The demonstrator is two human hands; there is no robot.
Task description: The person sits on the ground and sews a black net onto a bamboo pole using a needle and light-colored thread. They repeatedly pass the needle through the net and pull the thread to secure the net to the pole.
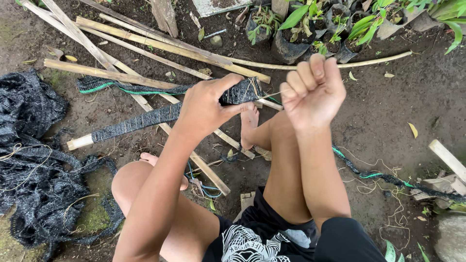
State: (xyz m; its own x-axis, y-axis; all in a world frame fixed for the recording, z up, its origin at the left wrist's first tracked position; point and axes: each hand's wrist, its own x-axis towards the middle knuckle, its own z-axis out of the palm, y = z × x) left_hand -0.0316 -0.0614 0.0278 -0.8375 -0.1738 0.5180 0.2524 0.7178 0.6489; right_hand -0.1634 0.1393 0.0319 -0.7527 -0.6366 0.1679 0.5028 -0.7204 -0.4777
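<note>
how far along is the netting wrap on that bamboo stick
Done: black netting already covers most of the bamboo stick. In hand: the left hand grips the wrapped end while the right hand pulls a thin string taut. Left: the stick's lower end is bare.

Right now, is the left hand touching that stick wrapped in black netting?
Touching. The head view shows the left hand closed around the net-wrapped stick, thumb pressed on the netting.

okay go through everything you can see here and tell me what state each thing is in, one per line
Left hand: closed around the wrapped stick.
Right hand: fisted, pulling a thin strand taut.
Wrapped stick: covered in black netting, bare at its lower end.
Thin strand: stretched tight.
Netting pile: bunched on the ground.
Bamboo slats: lying loose, crossed.
</note>
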